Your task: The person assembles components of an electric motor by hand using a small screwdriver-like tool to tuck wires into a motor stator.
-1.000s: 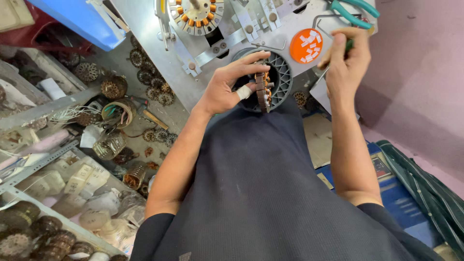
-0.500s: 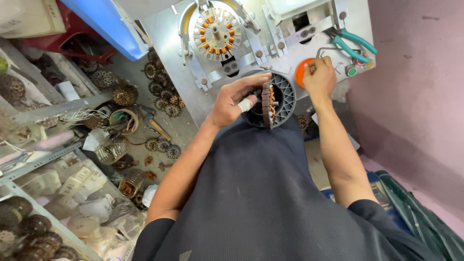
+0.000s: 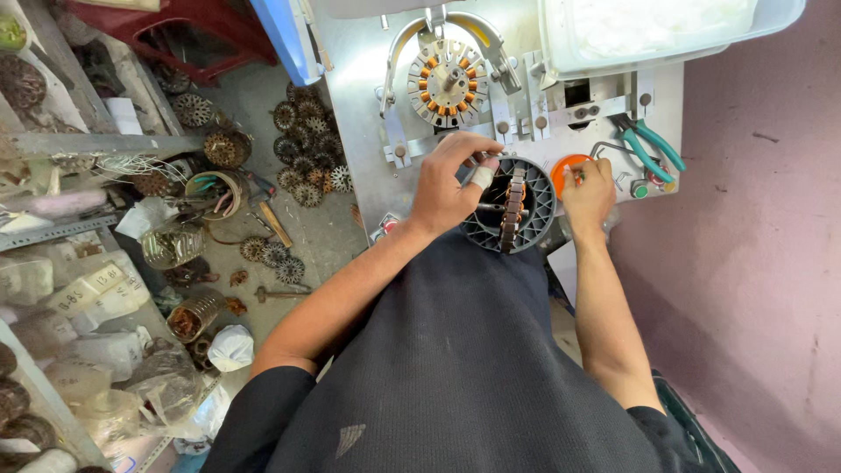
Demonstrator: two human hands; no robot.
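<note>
My left hand (image 3: 451,180) grips a copper-wound stator (image 3: 512,206) held on edge over a round dark slotted housing (image 3: 536,215) at the near edge of the metal workbench (image 3: 359,105). One left finger wears a white wrap. My right hand (image 3: 589,194) is closed at an orange round cap (image 3: 568,166) just right of the housing; something small may be pinched in its fingers, but I cannot make it out. Further back, a second wound stator (image 3: 448,83) is mounted on a winding fixture.
Green-handled pliers (image 3: 650,147) lie on the bench at right. A white plastic tub (image 3: 648,31) sits at the back. Several stators (image 3: 302,140) litter the floor to the left, beside shelves (image 3: 79,289) with bagged parts. A pink wall (image 3: 762,245) stands close on the right.
My right hand dropped from near the pliers to the orange cap. The view shifted, so the bench appears lower in the frame. My left hand stays on the stator.
</note>
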